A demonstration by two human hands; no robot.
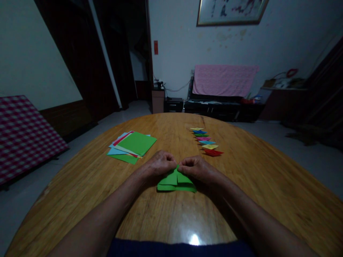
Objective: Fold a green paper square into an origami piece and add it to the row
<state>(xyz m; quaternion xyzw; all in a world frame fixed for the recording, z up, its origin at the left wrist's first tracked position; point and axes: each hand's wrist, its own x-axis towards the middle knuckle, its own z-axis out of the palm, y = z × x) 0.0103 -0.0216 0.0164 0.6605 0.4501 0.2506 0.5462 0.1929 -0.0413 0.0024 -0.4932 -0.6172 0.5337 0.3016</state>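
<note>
A folded green sheet of paper (171,178) lies near the middle of the table, with a centre slit and a flap along its lower edge. On its upper left side, my left hand (161,162) pinches the paper near the peak. My right hand (197,167) grips the same peak from the right, its thumb and forefinger pressed together. The fingertips of both hands almost meet at the top point and hide part of it.
Loose coloured sheets (138,142) lie in a stack to the left. Several small folded paper boats (213,152) form a row to the right. The round wooden table (93,200) curves away at the far edge; a checkered cloth (24,135) hangs at far left.
</note>
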